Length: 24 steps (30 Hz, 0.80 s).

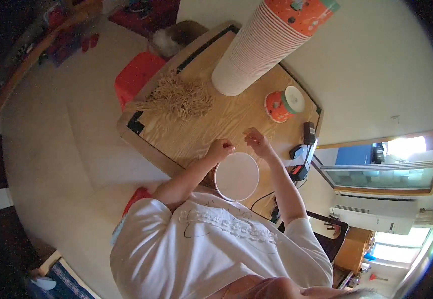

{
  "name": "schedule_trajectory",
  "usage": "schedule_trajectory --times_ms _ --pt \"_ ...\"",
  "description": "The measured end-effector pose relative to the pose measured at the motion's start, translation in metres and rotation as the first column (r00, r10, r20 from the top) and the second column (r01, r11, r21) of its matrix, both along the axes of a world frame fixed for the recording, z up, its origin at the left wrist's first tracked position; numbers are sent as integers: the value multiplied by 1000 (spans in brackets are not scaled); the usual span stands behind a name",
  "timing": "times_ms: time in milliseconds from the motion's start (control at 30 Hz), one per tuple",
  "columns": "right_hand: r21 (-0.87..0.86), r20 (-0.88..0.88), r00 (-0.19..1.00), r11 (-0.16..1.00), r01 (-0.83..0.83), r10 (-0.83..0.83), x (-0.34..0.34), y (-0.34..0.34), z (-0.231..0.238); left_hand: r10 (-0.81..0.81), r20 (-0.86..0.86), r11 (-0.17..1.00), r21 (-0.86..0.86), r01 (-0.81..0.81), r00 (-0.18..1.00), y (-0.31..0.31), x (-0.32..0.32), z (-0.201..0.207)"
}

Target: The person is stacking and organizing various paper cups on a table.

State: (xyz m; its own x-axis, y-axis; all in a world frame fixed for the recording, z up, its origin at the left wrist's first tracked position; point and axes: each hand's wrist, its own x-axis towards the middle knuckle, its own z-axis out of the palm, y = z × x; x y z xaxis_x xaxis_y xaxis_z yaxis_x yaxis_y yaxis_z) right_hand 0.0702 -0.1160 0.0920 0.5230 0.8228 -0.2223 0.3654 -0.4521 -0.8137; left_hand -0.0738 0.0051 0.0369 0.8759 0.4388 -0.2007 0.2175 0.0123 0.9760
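A round white tub [237, 177] is sitting by the near edge of the table [234, 115], the left hand [221, 150] bunching its fingers together by the rim, the right hand [258, 143] hanging close, its fingers too unclear to tell, and stacked tubs [258, 52] standing beyond.

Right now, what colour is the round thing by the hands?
The round thing is white (head view).

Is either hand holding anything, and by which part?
Cannot tell: the left hand pinches near the far rim of the white tub, grip unclear; the right hand shows nothing clearly held.
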Motion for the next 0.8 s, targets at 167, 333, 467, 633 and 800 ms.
schedule_trajectory --times_ms 167,333,467,633,800 --pt "-9 -37 981 982 -190 189 -3 6 12 28 29 998 -59 -26 999 -11 9 -1" --pt "-109 -35 988 982 -157 154 -7 5 17 -3 27 998 55 2 1000 -13 13 -4" --pt "-47 90 989 992 -115 119 -4 -1 13 -12 44 1000 8 12 999 -14 11 -3" --pt "-43 22 996 995 -85 86 -14 1 13 -21 16 1000 4 21 1000 -10 7 6" --pt "-68 96 992 995 -71 77 -17 1 15 -22 32 1000 -11 23 999 -7 7 7"
